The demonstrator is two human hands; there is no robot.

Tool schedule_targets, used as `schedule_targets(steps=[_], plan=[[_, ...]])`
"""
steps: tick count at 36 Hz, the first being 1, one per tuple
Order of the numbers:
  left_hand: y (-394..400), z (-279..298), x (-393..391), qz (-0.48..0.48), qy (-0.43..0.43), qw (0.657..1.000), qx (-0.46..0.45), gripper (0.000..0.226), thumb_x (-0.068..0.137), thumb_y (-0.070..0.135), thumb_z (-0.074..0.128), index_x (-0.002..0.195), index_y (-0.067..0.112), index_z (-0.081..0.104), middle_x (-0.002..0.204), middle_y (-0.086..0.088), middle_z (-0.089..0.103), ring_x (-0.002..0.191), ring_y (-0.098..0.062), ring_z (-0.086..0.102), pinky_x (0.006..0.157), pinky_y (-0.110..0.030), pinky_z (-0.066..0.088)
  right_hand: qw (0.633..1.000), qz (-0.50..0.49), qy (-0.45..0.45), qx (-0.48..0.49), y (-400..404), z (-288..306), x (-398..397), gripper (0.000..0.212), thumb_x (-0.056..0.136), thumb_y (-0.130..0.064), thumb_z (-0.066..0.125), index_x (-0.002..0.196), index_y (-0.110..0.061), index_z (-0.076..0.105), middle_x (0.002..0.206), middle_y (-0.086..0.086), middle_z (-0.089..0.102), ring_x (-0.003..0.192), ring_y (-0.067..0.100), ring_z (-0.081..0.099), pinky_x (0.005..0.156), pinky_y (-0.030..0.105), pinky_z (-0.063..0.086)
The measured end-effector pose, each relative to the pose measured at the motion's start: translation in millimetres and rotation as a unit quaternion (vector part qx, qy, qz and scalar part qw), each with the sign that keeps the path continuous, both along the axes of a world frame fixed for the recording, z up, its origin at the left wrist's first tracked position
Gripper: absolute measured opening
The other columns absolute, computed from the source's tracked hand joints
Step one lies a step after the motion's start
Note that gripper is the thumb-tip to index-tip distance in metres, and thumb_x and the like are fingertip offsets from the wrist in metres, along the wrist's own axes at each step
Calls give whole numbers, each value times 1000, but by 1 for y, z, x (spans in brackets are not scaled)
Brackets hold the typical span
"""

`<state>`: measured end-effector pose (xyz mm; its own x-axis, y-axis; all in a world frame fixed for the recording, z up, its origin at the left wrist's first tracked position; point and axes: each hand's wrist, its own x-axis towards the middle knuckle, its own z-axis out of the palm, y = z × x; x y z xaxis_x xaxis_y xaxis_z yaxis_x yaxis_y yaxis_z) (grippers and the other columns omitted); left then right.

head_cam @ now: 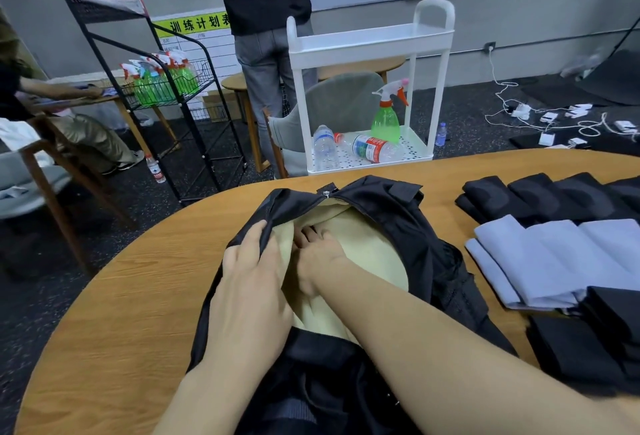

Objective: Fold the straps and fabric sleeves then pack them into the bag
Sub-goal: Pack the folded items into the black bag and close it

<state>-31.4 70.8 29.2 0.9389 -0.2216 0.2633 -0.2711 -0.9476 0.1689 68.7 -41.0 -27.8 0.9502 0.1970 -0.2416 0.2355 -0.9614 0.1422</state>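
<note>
Bag (398, 212): black, lying on the wooden table (131, 296) right in front, zipper mouth spread wide, pale yellow lining (367, 254) exposed
Left hand (249, 278): gripping the bag's left rim, thumb hooked over the black edge, fingers curled round it, pulling the opening apart
Right hand (318, 254): pushed inside the bag, palm down on the lining, fingertips tucked under a fold of the lining; grasp cannot tell, fingertips hidden
Black pieces, near right (588, 341): folded, stacked at the table's right edge, outside the bag
Pale fabric sleeves (554, 258): folded flat, overlapping in a row, right of the bag, just beyond the near black stack
Black pieces, far right (540, 199): folded, in a row behind the pale sleeves, touching them
White cart (370, 50): beyond the table; lower shelf holding a green spray bottle (386, 119) upright, one water bottle upright, one water bottle (374, 148) on its side
Black wire rack (166, 88): left of the cart, basket full of green spray bottles
Person (263, 18): standing behind the cart, dark top, grey trousers
Floor, far right: white cables and adapters (554, 119) scattered
</note>
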Motion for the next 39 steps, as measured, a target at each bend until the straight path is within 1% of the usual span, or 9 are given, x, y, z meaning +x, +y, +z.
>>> schedule_targets(steps=[5, 13, 17, 21, 24, 27, 32, 35, 39], plan=[[2, -3, 2, -14, -3, 999, -34, 74, 80, -3, 51, 148, 17, 32, 159, 4, 14, 126, -22, 30, 80, -27, 47, 999, 0, -33, -28, 0, -3, 7, 83, 93, -30, 46, 155, -12, -7, 162, 11, -11, 150, 25, -7, 117, 54, -1], [2, -8, 8, -6, 16, 1000, -21, 77, 86, 2, 50, 153, 18, 16, 159, 3, 1, 134, -18, 19, 94, -22, 41, 999, -14, -35, 15, 0, -8, 9, 75, 95, -29, 36, 155, -14, -6, 163, 7, -11, 149, 23, -1, 115, 49, 5], [1, -11, 12, 4, 17, 1000, -24, 79, 85, 0, 50, 154, 16, 15, 159, 1, 1, 133, -19, 19, 94, -23, 41, 998, -21, -54, 17, 1, -3, -2, 79, 93, -28, 40, 155, -13, -8, 162, 9, -14, 148, 29, 0, 117, 50, 5], [0, -14, 12, 8, 13, 999, -36, 79, 84, -1, 49, 154, 13, 16, 159, -1, 3, 133, -20, 17, 96, -26, 40, 997, -56, -47, 20, 7, -2, -15, 78, 95, -31, 46, 155, -8, 1, 161, 17, -15, 146, 40, 0, 119, 48, 11], [0, -16, 12, 7, 3, 999, -46, 80, 80, -5, 50, 153, 11, 22, 159, -3, 10, 130, -23, 24, 92, -29, 42, 993, -95, -15, 75, 13, -9, -20, 70, 99, -26, 40, 155, -6, 2, 161, 18, -10, 146, 42, -3, 118, 43, 19], [-1, -17, 13, 5, -5, 999, -50, 78, 79, -6, 52, 151, 10, 26, 158, -3, 13, 127, -24, 27, 88, -30, 43, 988, -110, -15, 110, 14, -13, -18, 69, 101, -20, 39, 154, -4, -1, 161, 18, -6, 147, 42, -4, 116, 41, 24], [1, -19, 14, 10, -3, 999, -31, 79, 80, -4, 51, 152, 11, 21, 159, -2, 8, 127, -22, 25, 81, -24, 40, 992, -76, -65, 71, 8, -12, -13, 65, 102, -18, 36, 153, 0, -1, 160, 22, 1, 147, 36, 2, 118, 39, 12], [0, -19, 15, 19, 0, 1000, -22, 80, 79, -5, 49, 152, 11, 21, 159, -3, 5, 129, -24, 25, 79, -22, 37, 992, -59, -90, 67, 5, -15, -9, 59, 104, -16, 29, 153, 1, 0, 161, 21, 3, 147, 35, 4, 118, 39, 12], [-1, -17, 16, 23, 1, 1000, -12, 80, 81, -4, 47, 153, 13, 16, 160, -1, 0, 131, -23, 21, 78, -20, 32, 988, -80, -101, 88, 6, -22, -1, 64, 103, -20, 32, 153, -3, -4, 160, 22, 1, 146, 36, 8, 118, 36, 16]])
